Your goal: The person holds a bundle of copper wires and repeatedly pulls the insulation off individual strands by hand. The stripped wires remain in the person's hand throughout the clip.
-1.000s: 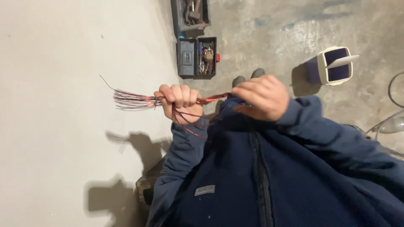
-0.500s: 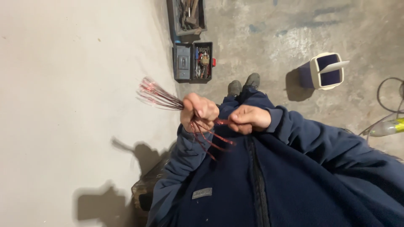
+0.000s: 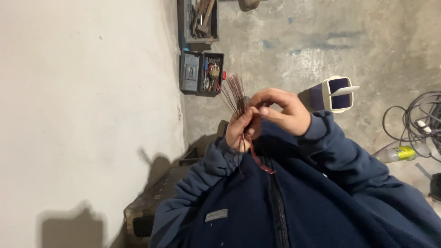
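**Copper wire bundle, held at chest**

Left hand (image 3: pixel 240 128) clenched round copper wire bundle (image 3: pixel 235 94), strands fanning upward. Right hand (image 3: pixel 281 110) pinching strands just above. Best kept gripped low, strands worked singly. Beyond, on floor: open toolbox (image 3: pixel 202 73), white bucket (image 3: pixel 339 94).

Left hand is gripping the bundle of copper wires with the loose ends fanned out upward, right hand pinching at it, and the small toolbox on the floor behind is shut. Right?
Not quite: the small toolbox lies open, its lid flat beside a tray of tools, as the head view shows. The rest holds: the left hand grips the bundle of copper wires with its ends fanned upward, and the right hand pinches at it.
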